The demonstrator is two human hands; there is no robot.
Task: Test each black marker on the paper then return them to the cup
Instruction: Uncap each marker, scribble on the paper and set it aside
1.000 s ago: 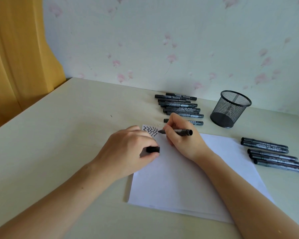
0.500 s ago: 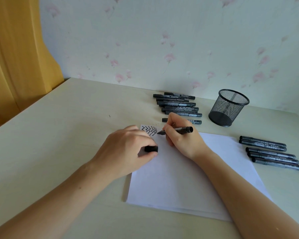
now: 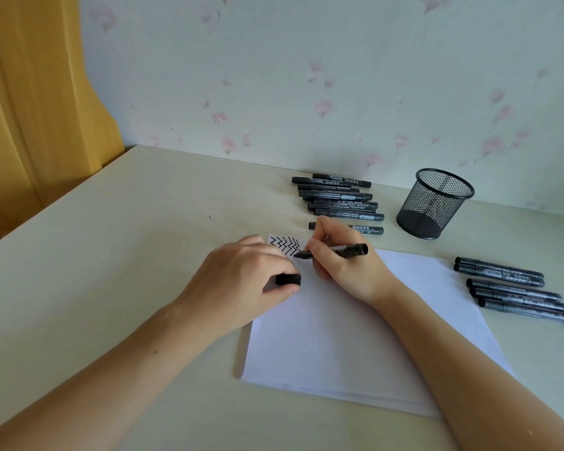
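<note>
Left hand [image 3: 241,281] nearest me, resting on the paper's [image 3: 355,336] left edge, fingers curled round a black cap [image 3: 288,279]; it pins the sheet as well. Right hand [image 3: 342,265] just beyond it pinches the uncapped marker [image 3: 336,250] low on the barrel in a writing grip, tip [image 3: 298,254] on or just above the paper at the end of the zigzags [image 3: 285,245] in the sheet's top-left corner. I can't tell if the tip is in contact.

Handling, my read: marker is light, rigid plastic, smooth barrel, so it'll roll if laid down loose on the worktop [image 3: 127,255]. Best hold is mid-barrel or near the tip for writing; for recapping I'd hold the barrel steady and push the cap on axially. Felt tip is the only delicate bit, so light pressure. Paper is thin and slides easily, hence the holding hand.

To the right, just off the paper, five capped markers [image 3: 515,288] lie side by side. Further back, one marker [image 3: 368,229] is partly hidden behind the right hand, then a pile [image 3: 337,198] of capped ones near the wall. Mesh cup [image 3: 435,203] stands upright right of the pile and looks empty. Light, open-topped, could tip if markers are dropped in hard.
</note>
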